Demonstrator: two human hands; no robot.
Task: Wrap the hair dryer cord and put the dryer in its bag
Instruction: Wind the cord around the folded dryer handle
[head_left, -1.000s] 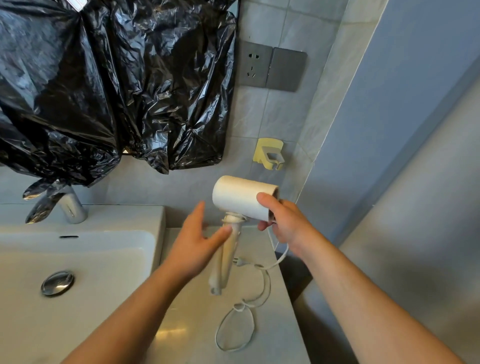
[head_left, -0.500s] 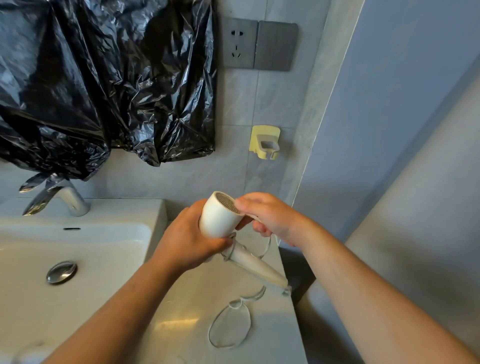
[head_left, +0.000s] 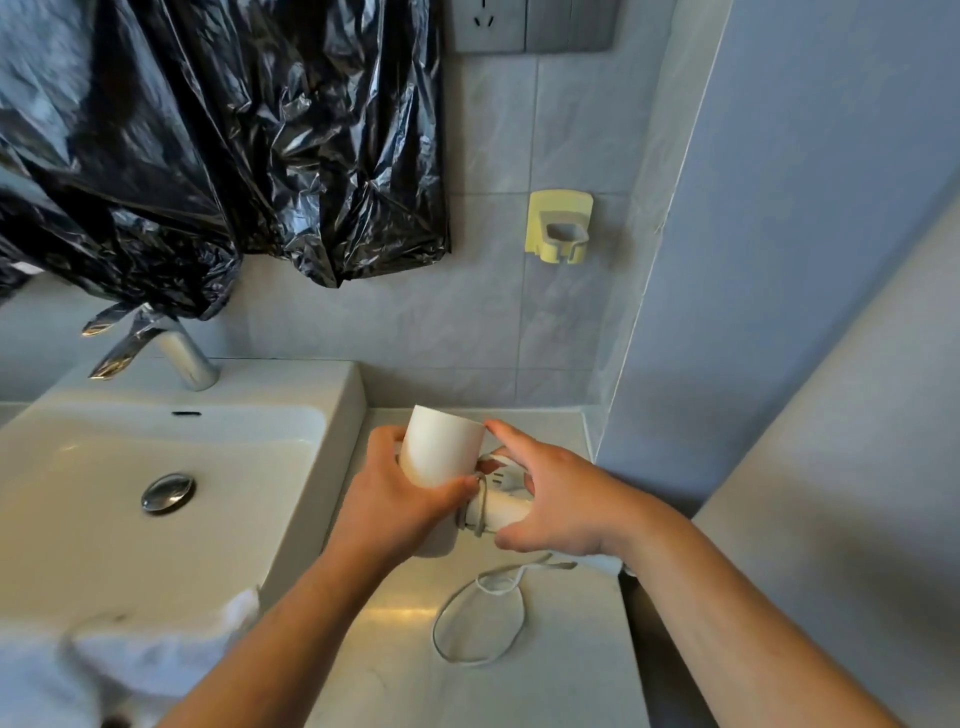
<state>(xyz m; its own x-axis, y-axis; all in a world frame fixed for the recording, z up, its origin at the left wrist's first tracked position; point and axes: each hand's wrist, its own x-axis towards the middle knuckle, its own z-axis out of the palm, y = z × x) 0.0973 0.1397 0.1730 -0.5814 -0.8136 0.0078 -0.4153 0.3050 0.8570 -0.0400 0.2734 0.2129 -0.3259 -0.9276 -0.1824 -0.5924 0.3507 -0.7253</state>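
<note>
The left hand (head_left: 395, 501) is wrapped round the barrel of the white hair dryer (head_left: 441, 449), fingers curled behind it and the thumb pressed along the near side. The right hand (head_left: 563, 501) grips the handle (head_left: 506, 513), which lies folded in close to the barrel: the forefinger reaches up to the barrel's edge and the thumb tucks under the handle. Both hands hold the dryer clear of the counter (head_left: 571, 680), with the barrel's closed end pointing away from the person.

One turn of the cord (head_left: 493, 586) crosses the handle right between the two thumbs. Below the right wrist the rest of the cord drops to the counter and lies there in a loose loop. Whether the plug is under the wrist, I cannot tell.

Left of the grip sits the white sink (head_left: 332, 395) with its chrome drain stopper (head_left: 168, 492); a chrome faucet (head_left: 176, 358) stands at its back. Beyond the faucet a crumpled black plastic sheet (head_left: 234, 130) hangs on the wall. Straight above the hands a yellow holder (head_left: 560, 227) is fixed to the tile, with a grey socket plate (head_left: 491, 26) higher up. Low at the left, something white and blurred (head_left: 156, 660) drapes over the sink's front.
</note>
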